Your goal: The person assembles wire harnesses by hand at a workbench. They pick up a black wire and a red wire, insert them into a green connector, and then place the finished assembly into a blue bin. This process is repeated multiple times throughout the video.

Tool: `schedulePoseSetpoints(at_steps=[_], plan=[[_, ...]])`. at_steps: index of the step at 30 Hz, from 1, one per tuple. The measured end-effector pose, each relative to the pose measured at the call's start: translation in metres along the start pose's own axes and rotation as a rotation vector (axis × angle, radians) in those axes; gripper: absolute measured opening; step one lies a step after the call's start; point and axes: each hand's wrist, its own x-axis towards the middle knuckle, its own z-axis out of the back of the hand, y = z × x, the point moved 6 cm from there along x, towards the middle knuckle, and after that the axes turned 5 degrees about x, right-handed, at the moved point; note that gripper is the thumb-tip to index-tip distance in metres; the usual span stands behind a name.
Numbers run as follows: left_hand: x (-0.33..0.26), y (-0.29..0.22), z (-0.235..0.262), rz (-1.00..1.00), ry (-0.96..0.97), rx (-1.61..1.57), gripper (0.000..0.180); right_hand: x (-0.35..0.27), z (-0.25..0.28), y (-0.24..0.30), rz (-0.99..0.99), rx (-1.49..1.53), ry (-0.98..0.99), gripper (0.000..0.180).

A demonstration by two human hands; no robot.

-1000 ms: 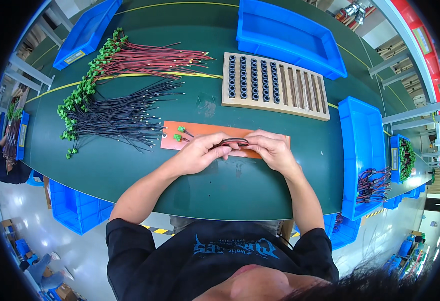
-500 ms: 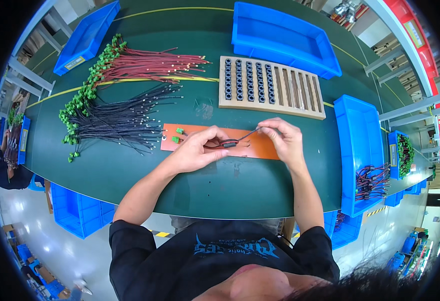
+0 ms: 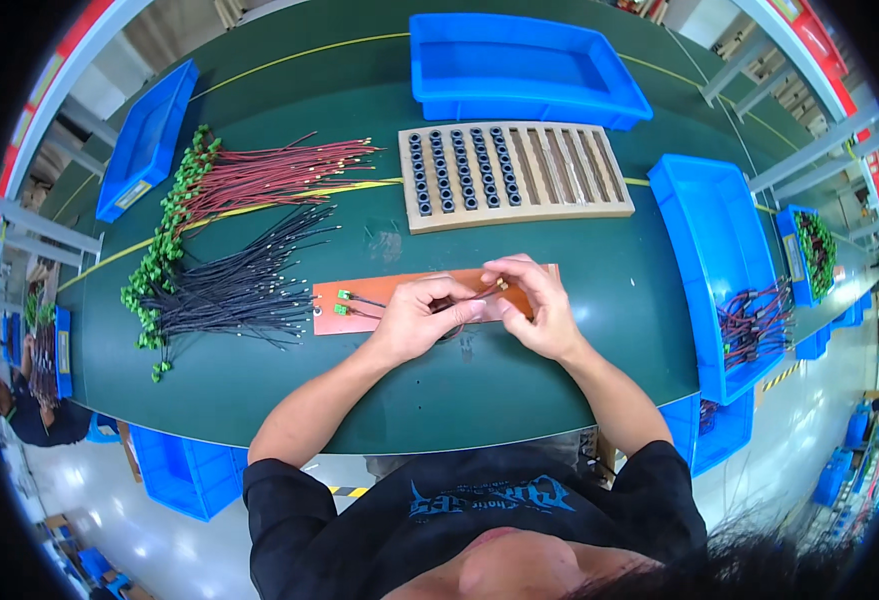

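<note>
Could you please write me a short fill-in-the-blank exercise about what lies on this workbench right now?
1. Both hands, the left hand and the right hand, work over a flat ____-coloured board.
2. The wooden tray holds rows of small black rings in its ____ half.
3. The bundle of red wires lies farther from the person than the bundle of ____ wires.
4. The wire connectors at the bundles' left ends are ____.

Missing words: orange; left; black; green

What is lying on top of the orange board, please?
On the orange board lie two green connectors with wires. Both hands cover its middle, so anything beneath them is hidden.
</note>
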Motion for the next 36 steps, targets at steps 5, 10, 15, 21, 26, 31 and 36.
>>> schedulePoseSetpoints(at_steps=[5,10,15,21,26,31,36], plan=[[0.002,-0.004,-0.005,-0.032,-0.011,0.148,0.013,-0.006,-0.006,-0.006,-0.112,0.021,-0.045,0.017],[0.002,-0.005,0.0,-0.065,0.014,0.104,0.013,-0.004,-0.002,-0.007,-0.08,-0.039,-0.016,0.016],[0.001,-0.003,0.0,-0.035,0.034,-0.023,0.012,-0.003,-0.003,-0.011,-0.075,0.069,0.009,0.016],[0.002,-0.005,0.003,-0.085,0.054,0.043,0.012,-0.005,-0.004,-0.013,-0.163,0.143,0.002,0.017],[0.003,-0.008,0.002,-0.079,0.076,0.05,0.012,-0.006,-0.003,-0.014,-0.173,0.099,-0.005,0.019],[0.002,-0.004,0.004,-0.085,0.082,0.071,0.012,-0.007,-0.004,-0.016,-0.22,0.126,-0.014,0.02],[0.002,-0.006,0.002,-0.065,0.099,0.071,0.013,-0.004,-0.002,-0.012,-0.106,0.044,-0.003,0.017]])
